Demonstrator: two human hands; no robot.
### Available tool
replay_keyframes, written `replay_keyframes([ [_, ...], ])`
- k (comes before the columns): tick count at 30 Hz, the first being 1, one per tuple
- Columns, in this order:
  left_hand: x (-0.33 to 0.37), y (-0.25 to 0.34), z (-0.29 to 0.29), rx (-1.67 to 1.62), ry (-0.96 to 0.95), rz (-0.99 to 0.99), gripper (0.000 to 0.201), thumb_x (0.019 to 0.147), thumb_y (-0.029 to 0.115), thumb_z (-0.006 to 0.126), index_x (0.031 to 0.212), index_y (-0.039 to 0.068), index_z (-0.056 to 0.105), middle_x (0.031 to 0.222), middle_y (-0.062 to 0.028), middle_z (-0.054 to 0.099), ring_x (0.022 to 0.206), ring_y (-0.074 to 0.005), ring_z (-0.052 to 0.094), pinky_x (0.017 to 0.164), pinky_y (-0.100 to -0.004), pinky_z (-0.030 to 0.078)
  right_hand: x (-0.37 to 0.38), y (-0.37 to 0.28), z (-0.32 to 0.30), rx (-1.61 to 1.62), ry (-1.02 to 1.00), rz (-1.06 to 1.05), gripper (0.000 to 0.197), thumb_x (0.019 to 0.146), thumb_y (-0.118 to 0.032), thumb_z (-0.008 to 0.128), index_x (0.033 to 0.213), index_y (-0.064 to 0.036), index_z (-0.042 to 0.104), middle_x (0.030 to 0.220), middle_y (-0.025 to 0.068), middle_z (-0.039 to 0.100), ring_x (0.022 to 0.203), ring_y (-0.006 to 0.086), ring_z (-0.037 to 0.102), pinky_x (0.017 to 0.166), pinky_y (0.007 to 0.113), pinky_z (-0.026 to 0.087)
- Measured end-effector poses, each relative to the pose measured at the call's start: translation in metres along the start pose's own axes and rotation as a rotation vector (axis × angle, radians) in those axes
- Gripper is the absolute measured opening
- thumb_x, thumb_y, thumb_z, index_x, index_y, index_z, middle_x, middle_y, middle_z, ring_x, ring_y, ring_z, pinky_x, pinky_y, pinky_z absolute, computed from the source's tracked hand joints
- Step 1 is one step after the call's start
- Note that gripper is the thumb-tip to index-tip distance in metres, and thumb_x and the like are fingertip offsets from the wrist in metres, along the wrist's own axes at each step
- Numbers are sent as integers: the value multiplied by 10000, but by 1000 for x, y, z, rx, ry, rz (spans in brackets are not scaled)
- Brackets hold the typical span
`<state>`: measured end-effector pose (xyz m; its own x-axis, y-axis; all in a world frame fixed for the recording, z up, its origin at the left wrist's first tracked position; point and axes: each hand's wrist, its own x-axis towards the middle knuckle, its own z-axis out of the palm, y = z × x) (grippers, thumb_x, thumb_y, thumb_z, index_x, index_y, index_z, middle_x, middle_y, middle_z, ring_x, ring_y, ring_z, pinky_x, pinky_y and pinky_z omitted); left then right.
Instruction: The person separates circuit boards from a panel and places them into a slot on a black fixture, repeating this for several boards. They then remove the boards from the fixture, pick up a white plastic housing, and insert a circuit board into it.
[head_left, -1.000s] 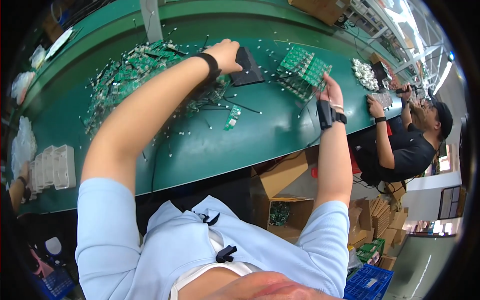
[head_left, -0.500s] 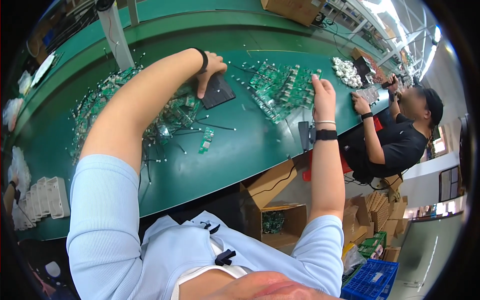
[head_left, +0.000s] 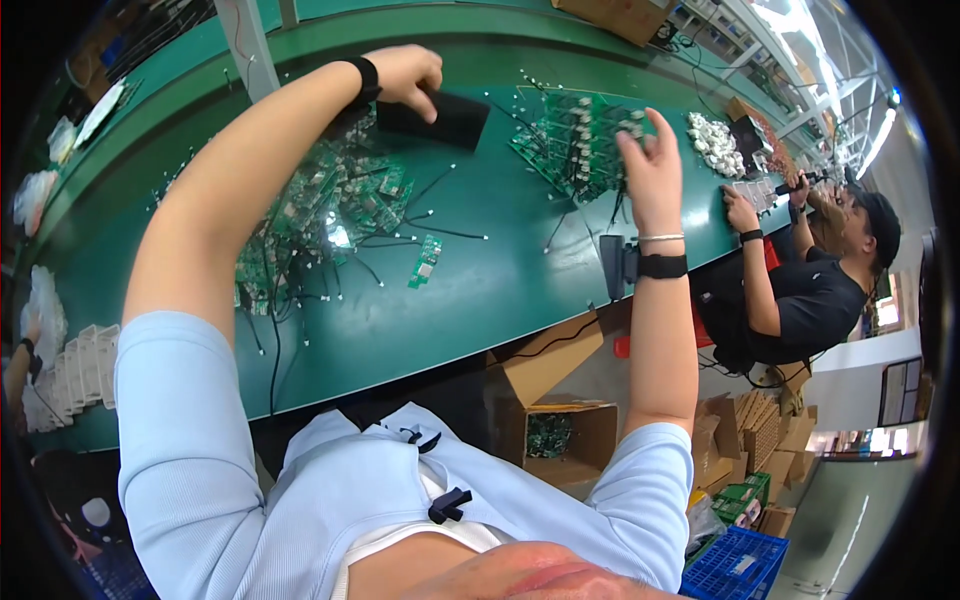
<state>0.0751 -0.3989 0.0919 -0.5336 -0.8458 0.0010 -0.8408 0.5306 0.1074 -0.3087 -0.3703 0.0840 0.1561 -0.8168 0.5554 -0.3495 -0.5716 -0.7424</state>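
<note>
My left hand (head_left: 408, 80), with a black band on its wrist, grips a flat black rectangular panel (head_left: 455, 122) by its near-left part, over the far side of the bench. Beside it spreads a tangled heap of green circuit boards (head_left: 350, 185) with black leads. My right hand (head_left: 652, 175) is at the right edge of a group of green circuit boards (head_left: 575, 145) with rows of pale connectors, thumb and finger at that edge. Black leads hang from these boards. A single small circuit board (head_left: 426, 262) lies apart on the green bench (head_left: 400, 335).
A pile of white parts (head_left: 715, 145) is at the far right, near a co-worker (head_left: 800, 265) in black who handles a pale tray. White trays (head_left: 85, 370) stand at the left. Below the bench edge are an open carton (head_left: 570, 440) and a blue crate (head_left: 738, 560).
My left hand has moved the black panel farther away across the bench. My right hand and its boards have shifted slightly away too. The view has also shifted.
</note>
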Motion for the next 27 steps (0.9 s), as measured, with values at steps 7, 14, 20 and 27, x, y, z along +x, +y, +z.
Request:
replay_keyframes([
  [7,-63,48,-49,-1131,498,-426,283,823,182,689,1076,59,721,1431,-223,506,1390,-402,409,1084,-540,393,21,24,-7,524,-42,146,230,1008,-119,603,1192,16,630,1030,23,678,897,88,603,794,233,462],
  [14,-127,139,24,-926,11,-250,453,887,478,755,960,35,698,785,-26,643,745,-129,551,705,-320,469,46,63,-25,264,55,273,236,1000,-160,615,1145,22,652,991,32,682,854,90,590,739,268,466],
  [20,-133,186,121,-945,-103,-249,477,908,454,719,1047,0,673,968,-151,706,929,-256,656,817,-382,508,50,43,-19,-287,-82,194,269,974,-211,657,1118,16,666,982,51,692,834,111,607,743,289,483],
  [27,-125,160,114,-753,105,-329,434,918,394,712,1053,-14,653,973,-174,691,927,-296,660,814,-397,508,27,12,-15,490,10,557,337,982,-265,644,1146,29,660,1002,85,710,852,208,653,787,326,505],
])
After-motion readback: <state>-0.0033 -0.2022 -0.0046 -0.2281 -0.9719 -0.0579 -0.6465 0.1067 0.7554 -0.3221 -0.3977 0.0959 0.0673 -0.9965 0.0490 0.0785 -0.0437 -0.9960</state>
